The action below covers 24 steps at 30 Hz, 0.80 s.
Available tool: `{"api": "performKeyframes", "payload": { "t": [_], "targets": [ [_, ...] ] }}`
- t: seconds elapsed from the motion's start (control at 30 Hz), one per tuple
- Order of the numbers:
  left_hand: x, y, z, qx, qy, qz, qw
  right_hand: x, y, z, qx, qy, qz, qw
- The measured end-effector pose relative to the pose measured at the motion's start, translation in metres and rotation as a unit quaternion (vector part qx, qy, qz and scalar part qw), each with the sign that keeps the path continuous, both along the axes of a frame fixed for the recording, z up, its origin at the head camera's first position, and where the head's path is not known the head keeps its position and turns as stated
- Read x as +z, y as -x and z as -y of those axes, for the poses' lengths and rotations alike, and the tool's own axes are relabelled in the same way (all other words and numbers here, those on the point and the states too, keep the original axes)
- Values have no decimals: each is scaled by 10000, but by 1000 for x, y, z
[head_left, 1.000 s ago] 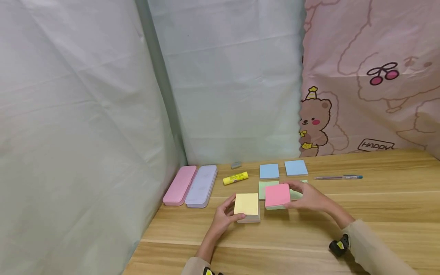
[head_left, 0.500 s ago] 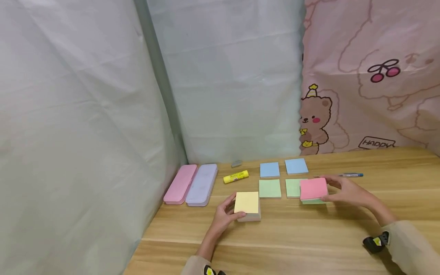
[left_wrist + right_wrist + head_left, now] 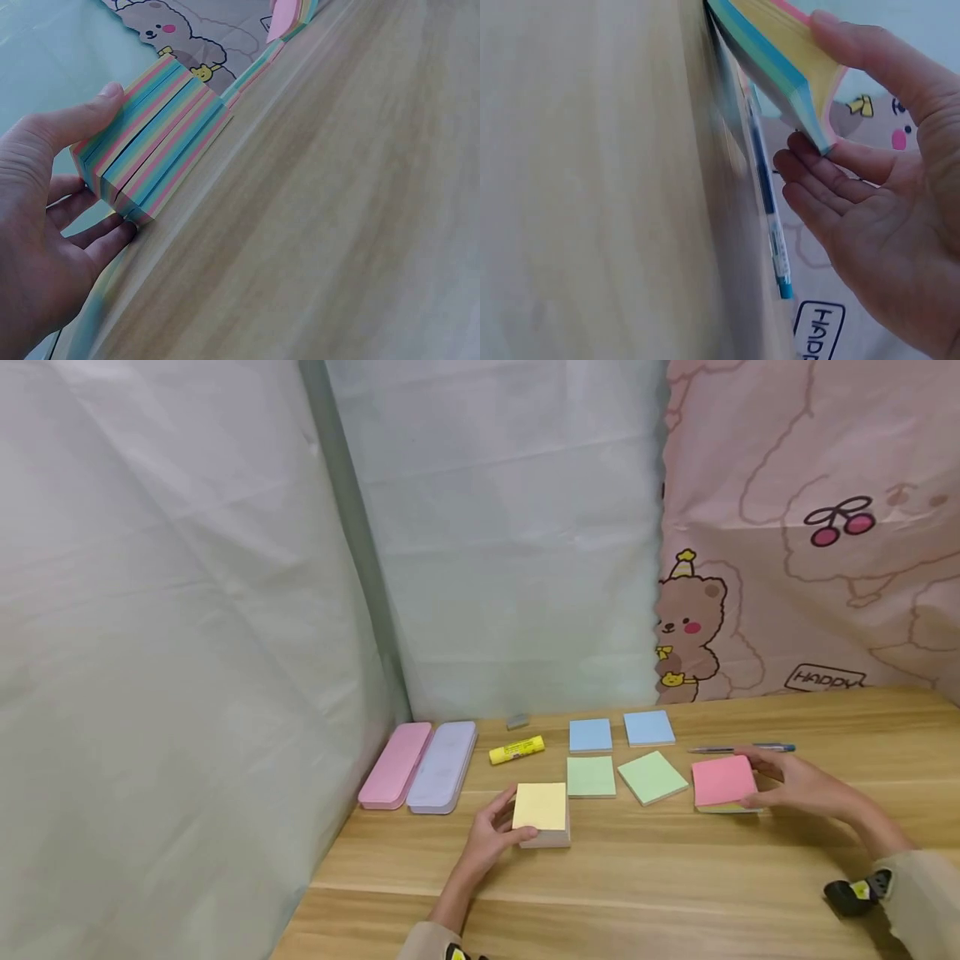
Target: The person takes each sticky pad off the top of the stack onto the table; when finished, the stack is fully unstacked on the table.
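A pink-topped pad of sticky notes [image 3: 722, 782] sits at the right of a wooden desk [image 3: 637, 877], pinched by a person's right hand [image 3: 806, 785], thumb on top and fingers curled beneath its far edge. The right wrist view alone shows the pad tilted, one edge lifted off the wood, with yellow and blue layers under the pink, and a blue pen [image 3: 769, 217] lying just beside it. The left hand [image 3: 487, 835] grips a thick yellow-topped block of notes [image 3: 540, 812], resting on the desk; only the left wrist view reveals its rainbow-striped side [image 3: 154, 142]. Between the hands lie two green pads [image 3: 651, 776], with two blue pads [image 3: 589, 735] behind. Farther left are a yellow glue stick [image 3: 516, 749] and pink and lilac pencil cases [image 3: 417, 766].
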<state>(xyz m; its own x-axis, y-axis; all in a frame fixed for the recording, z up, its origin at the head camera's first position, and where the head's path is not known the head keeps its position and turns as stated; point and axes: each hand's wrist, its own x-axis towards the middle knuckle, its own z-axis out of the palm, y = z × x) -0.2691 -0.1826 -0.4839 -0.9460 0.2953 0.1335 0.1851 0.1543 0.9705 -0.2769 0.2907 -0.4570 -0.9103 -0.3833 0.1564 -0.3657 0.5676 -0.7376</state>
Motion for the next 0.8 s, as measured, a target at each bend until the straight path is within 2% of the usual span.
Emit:
{"api": "performKeyframes", "payload": {
  "t": [0.17, 0.37, 0.5, 0.8],
  "targets": [
    [0, 1, -2, 33, 8, 36, 10000, -4, 1, -10, 265, 255, 85, 9993],
    [0, 1, -2, 3, -99, 123, 9999, -7, 1, -16, 313, 265, 208, 9989],
    [0, 1, -2, 30, -56, 138, 9999, -9, 2, -17, 308, 273, 312, 9987],
    [-1, 1, -1, 42, -61, 129, 9999, -12, 3, -18, 160, 174, 237, 9994]
  ]
}}
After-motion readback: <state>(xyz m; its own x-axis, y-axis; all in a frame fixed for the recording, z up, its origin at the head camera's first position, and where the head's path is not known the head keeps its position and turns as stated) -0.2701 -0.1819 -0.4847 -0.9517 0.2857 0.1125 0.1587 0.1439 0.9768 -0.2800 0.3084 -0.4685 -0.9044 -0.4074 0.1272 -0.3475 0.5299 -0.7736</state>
